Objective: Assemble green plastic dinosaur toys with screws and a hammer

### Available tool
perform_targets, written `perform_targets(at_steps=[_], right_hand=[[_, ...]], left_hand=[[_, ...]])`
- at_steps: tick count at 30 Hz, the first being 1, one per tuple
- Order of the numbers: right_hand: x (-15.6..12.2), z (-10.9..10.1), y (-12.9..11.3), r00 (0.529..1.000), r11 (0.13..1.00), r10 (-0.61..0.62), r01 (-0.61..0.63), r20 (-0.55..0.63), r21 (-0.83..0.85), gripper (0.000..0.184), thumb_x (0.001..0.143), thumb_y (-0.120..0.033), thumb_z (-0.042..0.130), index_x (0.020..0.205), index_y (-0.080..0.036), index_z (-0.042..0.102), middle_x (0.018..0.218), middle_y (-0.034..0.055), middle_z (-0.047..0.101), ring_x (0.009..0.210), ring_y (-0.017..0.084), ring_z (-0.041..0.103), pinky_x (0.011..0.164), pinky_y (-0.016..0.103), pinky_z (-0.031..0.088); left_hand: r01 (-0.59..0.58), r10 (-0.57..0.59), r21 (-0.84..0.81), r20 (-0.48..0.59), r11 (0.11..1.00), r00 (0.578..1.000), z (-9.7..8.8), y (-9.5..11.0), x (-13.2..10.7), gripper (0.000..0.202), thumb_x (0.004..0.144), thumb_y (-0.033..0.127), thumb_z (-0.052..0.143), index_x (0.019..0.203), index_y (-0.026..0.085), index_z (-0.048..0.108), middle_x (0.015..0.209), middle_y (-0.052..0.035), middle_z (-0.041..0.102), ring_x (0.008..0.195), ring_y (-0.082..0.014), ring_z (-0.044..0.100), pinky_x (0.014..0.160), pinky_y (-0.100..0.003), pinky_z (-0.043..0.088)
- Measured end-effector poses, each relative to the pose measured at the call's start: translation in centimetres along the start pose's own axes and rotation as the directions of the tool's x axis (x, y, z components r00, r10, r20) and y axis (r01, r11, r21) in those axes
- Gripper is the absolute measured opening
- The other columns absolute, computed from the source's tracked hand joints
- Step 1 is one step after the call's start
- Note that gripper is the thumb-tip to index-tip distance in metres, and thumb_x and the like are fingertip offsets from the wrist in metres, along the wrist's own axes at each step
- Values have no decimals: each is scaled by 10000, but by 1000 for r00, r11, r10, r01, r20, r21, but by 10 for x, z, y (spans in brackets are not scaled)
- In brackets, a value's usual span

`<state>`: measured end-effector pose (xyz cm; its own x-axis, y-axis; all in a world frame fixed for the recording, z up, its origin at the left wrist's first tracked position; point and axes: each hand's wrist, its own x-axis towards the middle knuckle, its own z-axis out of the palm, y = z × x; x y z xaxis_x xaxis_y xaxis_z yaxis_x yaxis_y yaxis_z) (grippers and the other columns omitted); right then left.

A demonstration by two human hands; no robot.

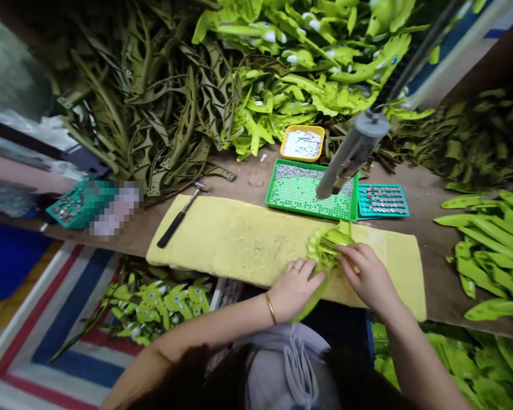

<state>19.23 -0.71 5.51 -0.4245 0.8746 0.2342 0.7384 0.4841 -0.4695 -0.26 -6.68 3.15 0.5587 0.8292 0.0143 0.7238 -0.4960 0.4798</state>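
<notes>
Lime-green plastic, scalloped along one edge, is seen in the head view as a moulded piece (325,262) held over the front edge of a yellow folded cloth (239,239), right of its middle. It is gripped by the left hand (297,287), whose fingers are curled over it with the thumb alongside. By the right hand (365,273), a narrow olive-toned part (329,245) is pinched between thumb and forefinger; whether it is separate from the moulded piece cannot be told.

Just behind the cloth, a shallow green tray (312,212) is set, its floor dotted with dark spots and small metal fasteners massed along its far side. Beside it, rows of round metal pieces are held in a smaller teal tray (382,216). Behind, a yellow dish (301,159) is filled with small whitish pieces. At far left, more metal pieces are contained in a teal basket (79,219), partly blurred.

Above the green tray, a grey cylindrical tool (354,148) is suspended. A hammer (182,216) is laid on the cloth's left end. Olive parts (166,108) and lime-green parts (299,74) are heaped behind.
</notes>
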Motion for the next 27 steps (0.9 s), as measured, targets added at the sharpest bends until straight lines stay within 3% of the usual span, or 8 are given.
perform_targets(at_steps=[4,6,8,10,12,16,18,27], right_hand=[[-3,1,2,998,999,36,-37,54,13,242,926,-295,455,1077,-233,634,858,69,637,823,208,633,725,366,553],[-6,2,6,999,998,48,-47,25,-32,248,927,-320,450,1044,-232,651,847,76,635,814,222,625,715,389,554],[-10,3,8,998,998,54,-55,-14,-37,243,921,-330,461,1022,-241,664,878,85,648,843,232,627,729,406,555],[-14,4,7,993,995,100,-98,-70,31,206,904,-321,503,1012,-246,662,925,83,674,868,223,645,759,402,560],[-18,7,4,960,965,237,-214,-149,153,167,865,-325,575,984,-236,650,900,66,701,815,201,668,743,376,569],[-18,15,-5,847,839,490,-394,-204,375,145,798,-352,652,838,-213,650,772,34,715,698,171,675,675,326,574],[-16,18,-7,837,801,516,-396,-184,449,126,794,-338,648,788,-212,660,782,35,724,721,166,681,694,317,576],[-15,31,-8,798,647,593,-393,-107,654,147,738,-326,711,810,-211,655,767,25,731,696,153,685,681,293,579]], left_hand=[[-119,107,-106,-113,987,988,-47,-65,10,281,849,175,508,1105,207,618,1246,-123,572,1164,-261,521,999,-431,413],[85,-101,-65,-290,994,952,-86,-117,19,262,872,227,475,1080,159,618,1190,-135,593,1151,-275,527,1024,-454,375],[441,-390,0,-465,898,795,-126,-173,27,314,900,243,430,1123,81,579,1202,-179,565,1201,-324,477,1047,-509,304],[722,-572,16,-598,691,561,-155,-223,31,421,852,278,542,1205,50,511,1292,-235,494,1270,-389,381,1057,-560,246],[822,-647,49,-591,568,482,-169,-260,31,561,808,340,626,1250,39,457,1328,-257,455,1277,-407,356,1050,-557,249],[853,-683,222,-518,473,514,-167,-291,27,596,899,534,436,1188,13,452,1321,-198,449,1271,-402,351,1006,-562,290],[875,-699,257,-528,410,482,-165,-292,24,609,891,529,421,1175,-8,466,1333,-212,432,1260,-384,372,997,-536,312],[794,-668,314,-430,520,607,-191,-253,11,674,783,435,518,1329,45,459,1246,-177,570,1121,-314,527,989,-462,416]])
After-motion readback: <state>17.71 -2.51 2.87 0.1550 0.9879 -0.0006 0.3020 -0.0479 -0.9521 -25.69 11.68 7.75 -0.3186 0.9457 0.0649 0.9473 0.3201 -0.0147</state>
